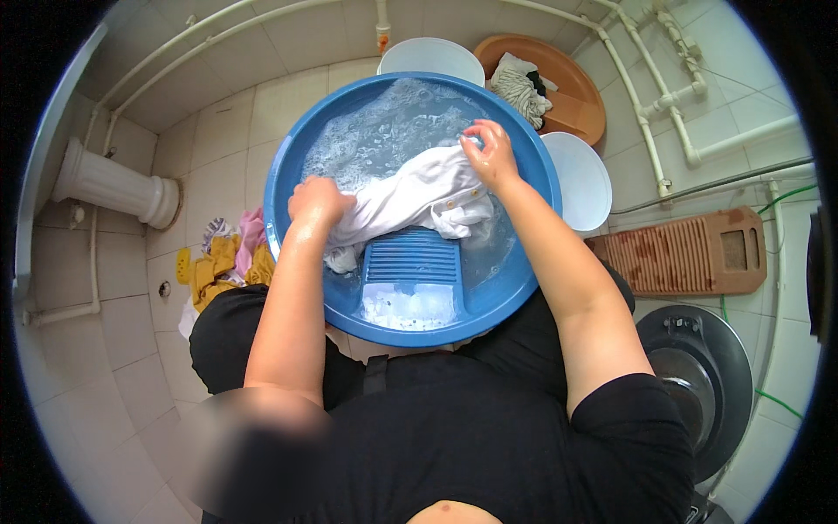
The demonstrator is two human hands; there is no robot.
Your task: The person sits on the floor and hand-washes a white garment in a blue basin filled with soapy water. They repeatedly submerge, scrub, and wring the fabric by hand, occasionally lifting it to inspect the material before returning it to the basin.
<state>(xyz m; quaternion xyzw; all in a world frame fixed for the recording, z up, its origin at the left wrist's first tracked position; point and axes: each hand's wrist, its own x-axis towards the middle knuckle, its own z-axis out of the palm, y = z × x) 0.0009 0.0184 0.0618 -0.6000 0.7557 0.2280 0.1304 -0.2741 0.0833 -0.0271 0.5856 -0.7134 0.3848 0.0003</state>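
Note:
A wet white buttoned garment [423,194], likely a shirt, lies bunched across the blue washtub [278,188], over the top of its built-in ridged washboard [412,271]. My left hand [319,203] is closed on the garment's left end; its fingertips are partly hidden. At the upper right end of the cloth is my right hand [491,157], its fingers curved and its thumb apart from them, close to or touching the fabric. Soapy water [375,118] with foam fills the tub behind the garment.
Yellow and pink clothes [229,262] lie on the tiles at left, near a white pipe [118,185]. Behind stand a white basin [432,58] and a brown tub [583,92] with cloth in it. At right are another white basin [578,183], a brown washboard [676,253] and a black round-lidded object [729,375].

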